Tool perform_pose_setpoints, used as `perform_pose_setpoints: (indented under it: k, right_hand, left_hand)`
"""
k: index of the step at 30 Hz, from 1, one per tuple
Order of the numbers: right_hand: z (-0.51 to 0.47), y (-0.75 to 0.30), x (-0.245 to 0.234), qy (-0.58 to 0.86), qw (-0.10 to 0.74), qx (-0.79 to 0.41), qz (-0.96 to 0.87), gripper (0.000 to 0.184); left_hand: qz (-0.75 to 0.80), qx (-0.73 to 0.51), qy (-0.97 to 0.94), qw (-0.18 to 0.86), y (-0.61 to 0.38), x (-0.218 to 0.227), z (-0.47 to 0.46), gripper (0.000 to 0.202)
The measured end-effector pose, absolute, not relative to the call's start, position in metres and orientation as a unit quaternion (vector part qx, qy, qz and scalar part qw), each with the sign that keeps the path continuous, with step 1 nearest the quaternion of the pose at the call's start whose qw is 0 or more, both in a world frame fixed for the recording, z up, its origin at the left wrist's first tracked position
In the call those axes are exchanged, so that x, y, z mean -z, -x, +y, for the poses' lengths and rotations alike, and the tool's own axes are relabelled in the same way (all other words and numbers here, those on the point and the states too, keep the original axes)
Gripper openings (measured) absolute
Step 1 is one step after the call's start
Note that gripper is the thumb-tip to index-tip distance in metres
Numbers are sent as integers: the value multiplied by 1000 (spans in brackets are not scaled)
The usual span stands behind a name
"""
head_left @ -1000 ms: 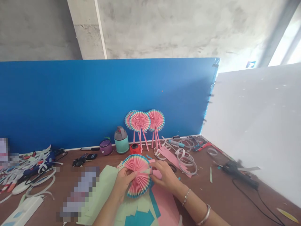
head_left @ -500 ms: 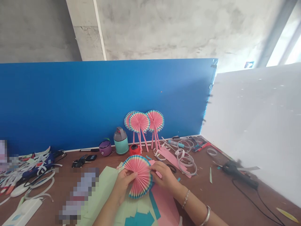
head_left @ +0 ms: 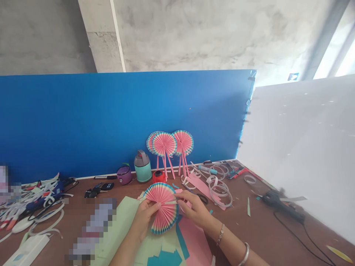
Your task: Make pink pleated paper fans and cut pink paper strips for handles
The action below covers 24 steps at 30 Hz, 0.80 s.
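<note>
A pleated paper fan [head_left: 163, 221], pink with a blue, cream and yellow rim, is spread into a partial round above the papers. My left hand [head_left: 146, 214] grips it on its left side, thumb pressed near the centre. At the fan's right edge my right hand [head_left: 191, 207] pinches a pleat with thumb and fingertips. A pale strip or opened pleat [head_left: 169, 202] runs from the centre toward those fingertips; which of the two I cannot tell. Beneath lie light green sheets [head_left: 122, 210], pink paper [head_left: 194, 236] and blue-green paper pieces [head_left: 165, 258].
Finished-looking round fans with pink handles [head_left: 164, 144] lean on the blue partition [head_left: 83, 122]. Nearby stand a turquoise flask [head_left: 143, 171], a purple cup [head_left: 124, 175] and a red tape roll [head_left: 158, 176]. Clear tubing loops [head_left: 222, 194], a glue gun [head_left: 280, 205] and tangled cables [head_left: 36, 207] lie around.
A pale line across the fan's right half has come into view between its centre and my right fingertips. My right hand has shifted very slightly; my left keeps its hold.
</note>
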State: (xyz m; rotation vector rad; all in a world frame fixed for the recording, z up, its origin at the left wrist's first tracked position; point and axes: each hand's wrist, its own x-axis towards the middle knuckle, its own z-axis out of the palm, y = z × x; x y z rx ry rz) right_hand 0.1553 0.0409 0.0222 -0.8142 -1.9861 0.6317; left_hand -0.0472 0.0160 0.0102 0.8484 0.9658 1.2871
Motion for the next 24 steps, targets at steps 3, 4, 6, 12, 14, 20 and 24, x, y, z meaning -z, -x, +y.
perform_pose_setpoints:
  k: [3, 4, 6, 12, 14, 20, 24]
  right_hand:
    - [44, -153, -18, 363, 450, -342, -741, 25]
    - [46, -153, -16, 368, 455, -362, -726, 25]
    - [49, -153, -12, 374, 466, -373, -710, 22]
    - [53, -154, -10, 363, 469, -313, -742, 14]
    - [52, -154, -11, 358, 473, -302, -746, 13]
    - [49, -154, -13, 336, 476, -254, -772, 15]
    - [47, -154, -16, 319, 475, -246, -782, 20]
  left_hand:
    - [419, -555, -371, 615, 48, -9, 16, 35]
    - [419, -552, -373, 617, 48, -8, 16, 34]
    - [417, -546, -375, 623, 48, -8, 16, 35]
    - [411, -541, -376, 630, 48, -10, 14, 36]
    - [413, -537, -374, 634, 47, -10, 14, 37]
    - [408, -546, -352, 641, 45, -11, 14, 35]
    - [426, -553, -333, 634, 44, -13, 13, 34]
